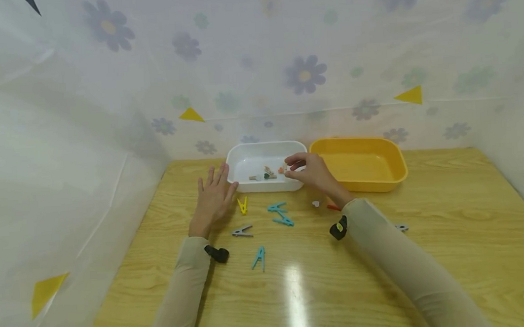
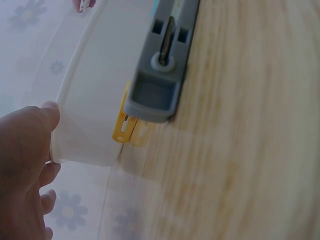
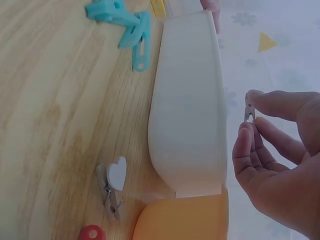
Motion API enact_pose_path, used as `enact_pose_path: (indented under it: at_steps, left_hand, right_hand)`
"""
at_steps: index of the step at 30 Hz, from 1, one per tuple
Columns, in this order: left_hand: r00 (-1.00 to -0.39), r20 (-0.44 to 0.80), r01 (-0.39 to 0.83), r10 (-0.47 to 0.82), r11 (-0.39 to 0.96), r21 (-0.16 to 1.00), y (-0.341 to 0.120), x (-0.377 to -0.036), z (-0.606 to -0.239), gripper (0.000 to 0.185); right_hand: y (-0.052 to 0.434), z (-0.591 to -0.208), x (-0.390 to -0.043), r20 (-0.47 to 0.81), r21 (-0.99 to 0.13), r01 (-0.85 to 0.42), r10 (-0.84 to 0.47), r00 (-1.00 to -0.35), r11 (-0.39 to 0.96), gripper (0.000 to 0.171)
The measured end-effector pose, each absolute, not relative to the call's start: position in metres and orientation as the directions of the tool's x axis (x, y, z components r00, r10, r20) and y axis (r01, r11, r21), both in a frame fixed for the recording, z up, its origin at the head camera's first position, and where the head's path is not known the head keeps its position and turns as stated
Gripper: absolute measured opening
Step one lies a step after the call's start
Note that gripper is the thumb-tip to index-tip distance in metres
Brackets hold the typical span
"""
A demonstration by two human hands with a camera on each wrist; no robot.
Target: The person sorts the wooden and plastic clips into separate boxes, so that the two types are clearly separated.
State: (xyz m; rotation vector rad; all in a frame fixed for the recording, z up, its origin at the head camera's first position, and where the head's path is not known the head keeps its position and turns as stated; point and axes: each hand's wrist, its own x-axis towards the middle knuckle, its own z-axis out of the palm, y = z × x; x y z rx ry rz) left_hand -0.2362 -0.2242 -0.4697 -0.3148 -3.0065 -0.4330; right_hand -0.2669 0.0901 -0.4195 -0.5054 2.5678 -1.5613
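My left hand [image 1: 212,198] rests against the left end of the white tray [image 1: 269,187], fingers extended and thumb at the front corner. Over the tray's right side, my right hand [image 1: 313,173] pinches a small wooden clothespin [image 3: 249,106] between thumb and fingertips. An orange decoration [image 1: 281,170] shows beside those fingertips in the head view. Inside the tray lie small wooden clothespins, one with a pale decoration [image 1: 255,177] and one with a dark green one [image 1: 267,175].
An orange-yellow tray [image 1: 361,184] stands right of the white one. In front lie a yellow clothespin [image 1: 243,205], several teal clothespins [image 1: 284,220], a grey one [image 1: 242,231], a white-heart clothespin [image 3: 117,173] and a red one [image 1: 333,207]. Another grey clothespin [image 1: 401,228] lies beyond the right sleeve.
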Motion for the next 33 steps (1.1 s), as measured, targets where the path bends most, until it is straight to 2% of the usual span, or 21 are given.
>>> enact_pose_path:
  at_steps: [15,33]
  left_hand:
    - [-0.973,0.131,0.223,0.192,0.93,0.293,-0.221,-0.233,-0.469,0.074]
    - [-0.971,0.139,0.227,0.195,0.935,0.273,-0.22,-0.235,-0.472,0.073]
  right_hand:
    - [0.083,-0.433,-0.283,0.131,-0.836,-0.293,-0.35,-0.928,0.463,0.034]
    - [0.086,-0.432,-0.279,0.103,-0.85,-0.261,-0.341,-0.934,0.458,0.037]
